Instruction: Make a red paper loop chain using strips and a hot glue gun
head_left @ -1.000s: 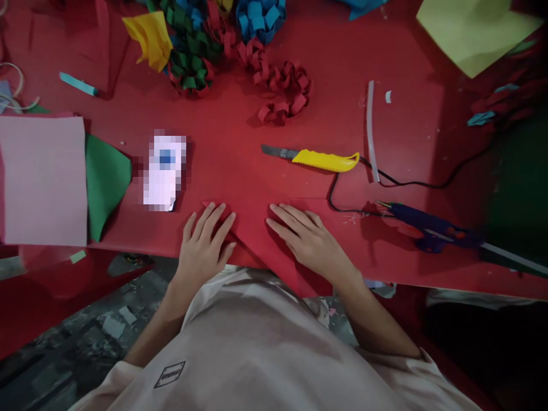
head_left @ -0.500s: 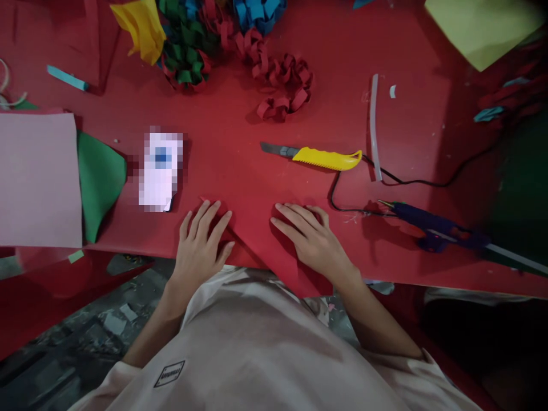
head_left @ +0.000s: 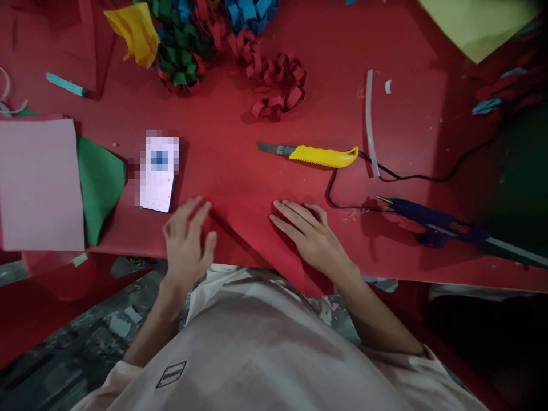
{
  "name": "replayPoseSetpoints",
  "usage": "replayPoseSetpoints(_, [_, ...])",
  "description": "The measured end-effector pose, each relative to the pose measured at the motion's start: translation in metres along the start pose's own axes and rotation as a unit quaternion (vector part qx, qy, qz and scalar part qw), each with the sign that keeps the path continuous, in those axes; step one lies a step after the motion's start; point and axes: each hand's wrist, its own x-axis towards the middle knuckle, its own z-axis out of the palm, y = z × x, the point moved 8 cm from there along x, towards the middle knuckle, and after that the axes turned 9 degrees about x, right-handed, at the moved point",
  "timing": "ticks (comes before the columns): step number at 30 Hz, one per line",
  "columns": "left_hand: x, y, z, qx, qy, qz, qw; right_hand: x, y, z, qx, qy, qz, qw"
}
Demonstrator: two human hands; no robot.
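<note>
Red paper sheet [head_left: 252,240] is lying at the near edge of the red worktop [head_left: 240,148], overhanging toward the person's lap. Right hand [head_left: 310,237] is pressing flat on it, fingers spread, apparently pinning it in place. Left hand [head_left: 186,242] is hovering open just above its left corner, gripping nothing. Just beyond is sitting a phone [head_left: 158,171]. Farther off, a yellow utility knife [head_left: 319,155] and a blue glue gun [head_left: 432,224] are lying within reach, paper chains [head_left: 278,88] beyond

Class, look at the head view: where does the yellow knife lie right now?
The yellow knife lies on the red table, just beyond the right hand, between the paper chain and the glue gun.
</note>
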Motion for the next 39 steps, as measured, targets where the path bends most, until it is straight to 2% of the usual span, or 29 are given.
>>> replayPoseSetpoints(2, [0.022,-0.025,-0.024,0.022,0.089,-0.091,0.992,0.0,0.0,0.0,0.001,0.0,-0.003,1.0])
replayPoseSetpoints(4, [0.052,-0.049,-0.032,0.061,0.089,-0.166,0.98,0.0,0.0,0.001,-0.006,0.001,-0.008,1.0])
replayPoseSetpoints(6, [0.081,-0.074,-0.026,0.096,0.032,-0.248,0.963,0.0,0.0,0.001,-0.017,0.004,-0.012,1.0])
replayPoseSetpoints(7, [0.092,-0.083,-0.021,0.105,0.003,-0.268,0.958,0.0,0.0,0.002,-0.022,0.007,-0.014,1.0])
replayPoseSetpoints(8, [0.102,-0.087,-0.016,0.102,-0.02,-0.266,0.958,0.0,0.0,0.002,-0.026,0.009,-0.017,0.999])
replayPoseSetpoints(10, [0.114,-0.091,-0.012,0.103,-0.013,-0.256,0.961,0.0,-0.001,0.002,-0.034,0.019,-0.024,0.999])
replayPoseSetpoints(13, [0.114,-0.092,-0.011,0.094,0.025,-0.236,0.967,0.001,-0.003,0.0,-0.043,0.038,-0.039,0.998])
replayPoseSetpoints(17, [0.107,-0.098,-0.008,0.061,0.061,-0.243,0.966,0.002,-0.003,-0.001,-0.043,0.047,-0.042,0.997])
replayPoseSetpoints(20, [0.115,-0.099,-0.005,0.047,0.078,-0.206,0.974,0.002,-0.004,-0.002,-0.042,0.046,-0.044,0.997])
replayPoseSetpoints(23, [0.128,-0.1,-0.002,0.05,0.067,-0.181,0.98,0.002,-0.004,-0.002,-0.044,0.048,-0.046,0.997])
replayPoseSetpoints(25, [0.131,-0.093,-0.006,0.047,0.06,-0.148,0.986,0.002,-0.004,-0.002,-0.044,0.049,-0.044,0.997])
replayPoseSetpoints(27, [0.12,-0.073,-0.014,0.048,0.068,-0.091,0.992,0.001,-0.004,-0.002,-0.044,0.048,-0.041,0.997])
replayPoseSetpoints(30, [0.077,-0.029,-0.026,0.064,0.104,-0.018,0.992,0.001,-0.003,-0.002,-0.042,0.048,-0.041,0.997])
replayPoseSetpoints(32, [0.042,0.006,-0.017,0.053,0.067,0.068,0.994,0.001,-0.004,-0.002,-0.041,0.046,-0.044,0.997])
replayPoseSetpoints(34, [0.011,0.032,0.004,0.066,-0.009,0.141,0.988,0.0,-0.004,-0.002,-0.046,0.039,-0.047,0.997])
replayPoseSetpoints(36, [-0.006,0.041,0.017,0.071,-0.037,0.157,0.984,0.001,-0.005,-0.002,-0.056,0.024,-0.046,0.997])
replayPoseSetpoints(39, [-0.011,0.037,0.025,0.069,-0.044,0.14,0.987,0.001,-0.006,-0.001,-0.066,0.002,-0.046,0.997])
